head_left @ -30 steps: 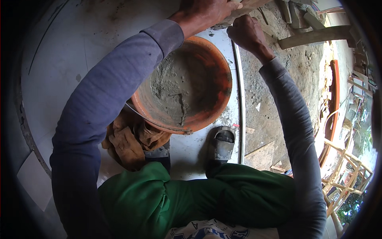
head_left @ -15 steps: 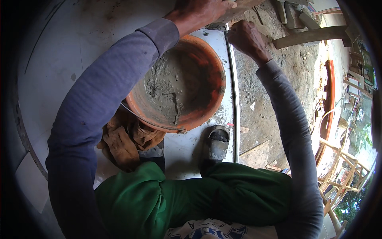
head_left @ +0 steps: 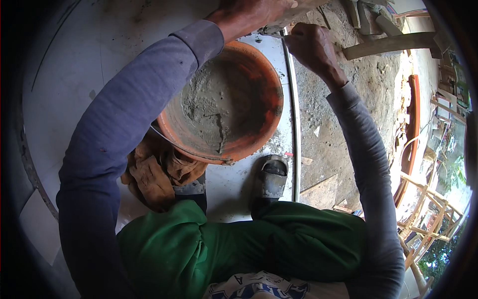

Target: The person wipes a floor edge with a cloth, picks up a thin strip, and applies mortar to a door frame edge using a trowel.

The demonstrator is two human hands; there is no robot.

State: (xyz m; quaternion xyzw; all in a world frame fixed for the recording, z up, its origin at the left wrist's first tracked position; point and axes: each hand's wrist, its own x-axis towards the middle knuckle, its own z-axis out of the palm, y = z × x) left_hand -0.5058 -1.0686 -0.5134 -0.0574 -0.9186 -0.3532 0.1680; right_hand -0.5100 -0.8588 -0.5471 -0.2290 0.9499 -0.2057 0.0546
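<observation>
At the top edge, my left hand grips a dusty board, its fingers partly out of view. My right hand is closed just right of it, beside a cement-smeared grey edge; what its fingers hold is hidden. Below both, an orange bucket holds wet grey mortar, its wire handle lying along the near rim. A crumpled brown cloth lies at the bucket's lower left.
White tiled flooring ends at a straight trim beside rough, gritty ground. My sandalled foot is below the bucket. At right are timber offcuts, a long red piece and a bamboo frame.
The bucket and floor have shifted slightly left in the picture as the view moved. My right hand has come a little lower, still closed; my left hand stays at the board.
</observation>
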